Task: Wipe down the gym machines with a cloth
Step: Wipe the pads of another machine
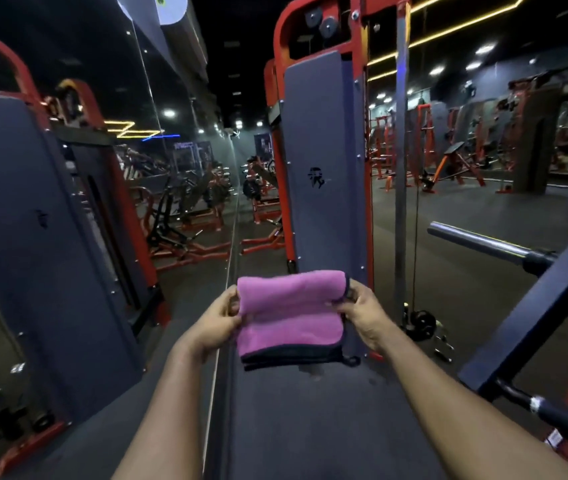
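Open floor flanked by mirror wall and grey machine panel ahead — pink cloth, folded, dark-edged, pinched mid-air by left hand and right hand.

Wall mirror; yellow ceiling light strips

2 hands hold 1 pink cloth between them: the left hand pinches its left edge, the right hand its right edge. Just beyond the hands stands 1 grey machine panel in a red frame. Left of the left hand stands 1 more such panel. Right of the right hand juts 1 chrome bar.
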